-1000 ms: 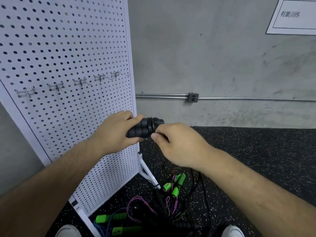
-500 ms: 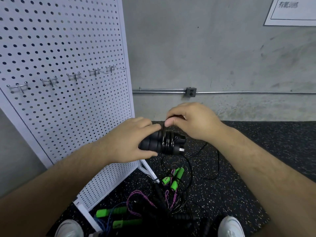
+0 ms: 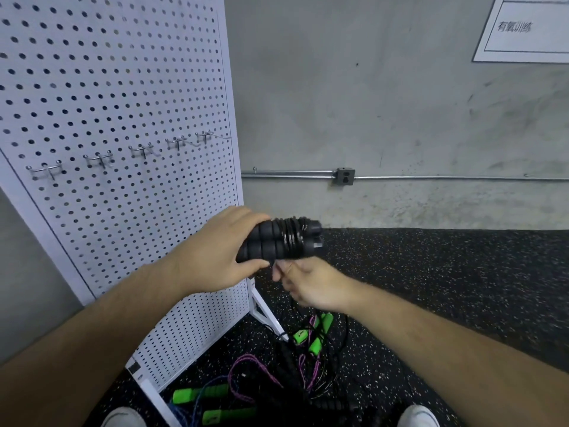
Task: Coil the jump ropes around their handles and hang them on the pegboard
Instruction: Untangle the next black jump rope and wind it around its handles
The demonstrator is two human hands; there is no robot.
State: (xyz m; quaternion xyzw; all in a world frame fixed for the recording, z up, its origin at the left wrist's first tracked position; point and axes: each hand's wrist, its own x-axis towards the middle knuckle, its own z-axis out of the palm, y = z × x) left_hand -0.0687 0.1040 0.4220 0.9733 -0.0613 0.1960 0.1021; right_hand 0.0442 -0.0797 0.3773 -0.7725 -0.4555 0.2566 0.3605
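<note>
Left grip [image 3: 221, 257] curled round paired black handles [image 3: 277, 245], held just right of pegboard [image 3: 123, 103]. Right grip [image 3: 311, 285] beneath them, fingers bunched, maybe pinching cord; blurred, cannot tell. Pegboard hooks [image 3: 143, 151] all bare: nothing hung yet. Floor pile [image 3: 277, 383]: other ropes, green handles, uncoiled. Black cord: several turns on handles. Early going. No containers seen.
</note>
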